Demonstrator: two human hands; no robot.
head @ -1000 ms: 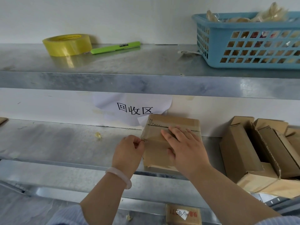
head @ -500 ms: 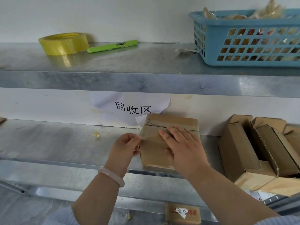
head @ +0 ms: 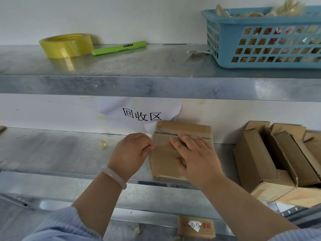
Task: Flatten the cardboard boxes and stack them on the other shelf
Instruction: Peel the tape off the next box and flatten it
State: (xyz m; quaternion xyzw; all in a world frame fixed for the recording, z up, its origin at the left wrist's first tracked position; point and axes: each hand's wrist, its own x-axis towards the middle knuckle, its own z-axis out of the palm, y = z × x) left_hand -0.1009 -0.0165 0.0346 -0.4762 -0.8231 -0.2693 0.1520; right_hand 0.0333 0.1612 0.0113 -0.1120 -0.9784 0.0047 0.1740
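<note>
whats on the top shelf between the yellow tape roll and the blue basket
In the head view, a green pen lies beside the yellow tape roll; toward the blue basket sits a small pale scrap. The rest is bare metal.

The right hand covers much of the box. The blue basket runs off the right edge. I cannot tell what the left hand pinches.

steel shelf, cardboard box, open boxes

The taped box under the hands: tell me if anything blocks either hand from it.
Nothing does. The right hand lies flat on the taped box, and the left hand pinches at its left edge, apparently the tape.
</note>
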